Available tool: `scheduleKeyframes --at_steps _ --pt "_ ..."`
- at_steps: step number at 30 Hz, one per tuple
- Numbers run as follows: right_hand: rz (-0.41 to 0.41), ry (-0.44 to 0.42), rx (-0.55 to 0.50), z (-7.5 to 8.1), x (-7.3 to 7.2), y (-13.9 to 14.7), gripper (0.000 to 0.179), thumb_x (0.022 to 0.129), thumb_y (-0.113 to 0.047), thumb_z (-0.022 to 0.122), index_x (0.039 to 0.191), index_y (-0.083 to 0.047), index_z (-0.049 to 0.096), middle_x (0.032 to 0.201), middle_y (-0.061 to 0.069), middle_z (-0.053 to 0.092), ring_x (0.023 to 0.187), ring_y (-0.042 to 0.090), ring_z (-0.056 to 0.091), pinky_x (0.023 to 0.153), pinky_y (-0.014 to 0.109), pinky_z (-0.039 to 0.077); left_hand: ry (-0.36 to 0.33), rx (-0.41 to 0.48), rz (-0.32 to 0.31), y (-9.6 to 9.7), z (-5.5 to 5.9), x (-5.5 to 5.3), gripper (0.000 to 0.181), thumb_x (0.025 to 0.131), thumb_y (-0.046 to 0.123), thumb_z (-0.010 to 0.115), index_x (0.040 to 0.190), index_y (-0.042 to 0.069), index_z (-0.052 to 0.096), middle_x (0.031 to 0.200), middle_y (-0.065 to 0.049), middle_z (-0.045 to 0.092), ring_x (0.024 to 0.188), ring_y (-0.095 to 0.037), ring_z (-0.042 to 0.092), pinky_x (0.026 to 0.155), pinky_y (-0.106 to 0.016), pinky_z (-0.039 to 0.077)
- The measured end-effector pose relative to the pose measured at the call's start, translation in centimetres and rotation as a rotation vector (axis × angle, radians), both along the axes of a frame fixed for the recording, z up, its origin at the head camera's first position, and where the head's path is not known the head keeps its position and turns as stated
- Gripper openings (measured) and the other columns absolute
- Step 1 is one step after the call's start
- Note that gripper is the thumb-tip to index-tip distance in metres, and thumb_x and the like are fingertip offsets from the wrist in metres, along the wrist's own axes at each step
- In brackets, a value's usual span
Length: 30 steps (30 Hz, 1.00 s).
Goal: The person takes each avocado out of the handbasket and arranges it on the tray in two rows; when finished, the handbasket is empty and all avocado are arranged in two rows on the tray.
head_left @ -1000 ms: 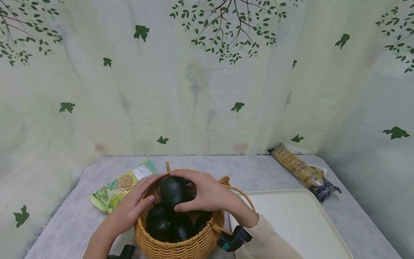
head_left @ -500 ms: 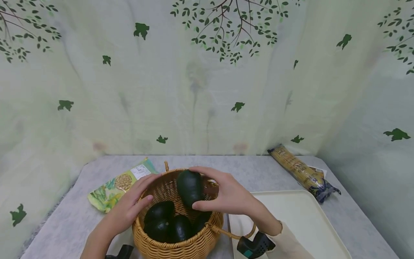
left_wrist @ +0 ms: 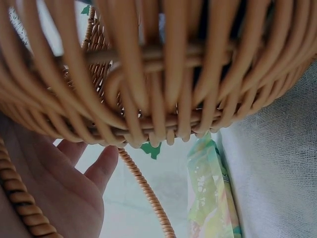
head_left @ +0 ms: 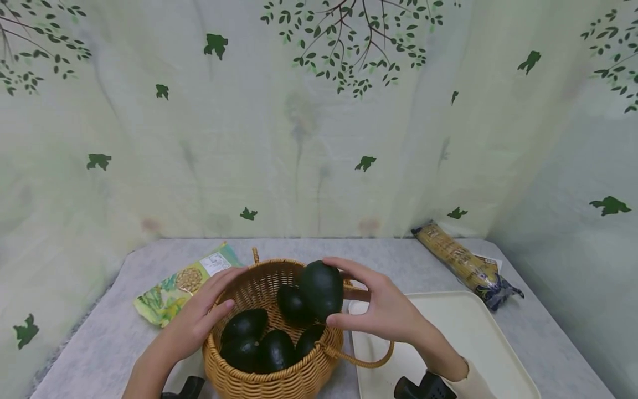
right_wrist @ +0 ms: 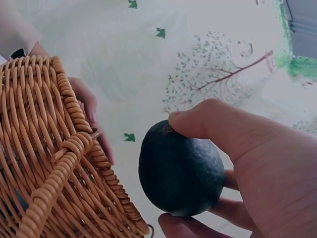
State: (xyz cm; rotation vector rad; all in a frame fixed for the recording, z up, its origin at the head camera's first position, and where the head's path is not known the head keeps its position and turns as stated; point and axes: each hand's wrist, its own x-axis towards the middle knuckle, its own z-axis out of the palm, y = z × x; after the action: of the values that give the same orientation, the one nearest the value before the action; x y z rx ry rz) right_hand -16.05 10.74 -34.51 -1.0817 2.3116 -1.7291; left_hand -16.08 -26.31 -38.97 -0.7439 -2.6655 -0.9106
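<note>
The right hand (head_left: 381,307) pinches an avocado (head_left: 321,291) between thumb and fingers near the rim of a wicker basket (head_left: 271,383), whose opposite side the left hand (head_left: 199,313) touches, fingers loosely extended.

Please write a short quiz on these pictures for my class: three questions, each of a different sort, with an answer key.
1. True or false: the right hand holds a dark green fruit.

2. Fill the gap: in the head view, the left hand is at the rim of the ______, which has more dark fruit inside.

3. Multiple choice: in the head view, where does the long golden packet lie?
A) Under the left hand
B) In the right hand
C) On the table, toward its far right corner

Key:
1. True
2. Wicker basket
3. C
</note>
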Motion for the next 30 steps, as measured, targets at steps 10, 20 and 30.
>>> scheduleKeyframes --at_steps 10,20,30 --pt "-0.019 0.043 0.023 0.3 0.5 2.7 0.075 0.087 -0.018 0.085 0.152 -0.028 0.050 0.149 0.000 0.055 0.129 0.020 0.059 0.097 0.037 0.057 -0.005 -0.007 -0.006 0.3 0.3 -0.4 0.057 0.108 0.014 0.049 0.161 0.031 0.035 0.159 0.003 0.042 0.143 -0.022 0.042 0.104 -0.058 0.042" --pt "-0.031 0.042 0.060 0.2 -0.2 5.2 0.076 0.086 -0.016 0.085 0.151 -0.027 0.048 0.150 0.002 0.051 0.126 0.023 0.061 0.096 0.037 0.057 0.011 0.024 -0.025 0.5 0.0 -0.4 0.057 0.107 0.011 0.049 0.160 0.028 0.037 0.159 0.004 0.042 0.144 -0.010 0.039 0.110 -0.022 0.035" --pt "-0.017 0.067 0.146 -0.5 -1.5 6.9 0.083 0.083 -0.021 0.088 0.154 -0.032 0.046 0.153 0.002 0.041 0.132 0.031 0.050 0.094 0.040 0.057 0.042 0.049 -0.043 0.5 -0.1 -0.1 0.058 0.106 0.007 0.049 0.160 0.027 0.039 0.156 0.002 0.045 0.141 -0.007 0.042 0.108 -0.008 0.027"
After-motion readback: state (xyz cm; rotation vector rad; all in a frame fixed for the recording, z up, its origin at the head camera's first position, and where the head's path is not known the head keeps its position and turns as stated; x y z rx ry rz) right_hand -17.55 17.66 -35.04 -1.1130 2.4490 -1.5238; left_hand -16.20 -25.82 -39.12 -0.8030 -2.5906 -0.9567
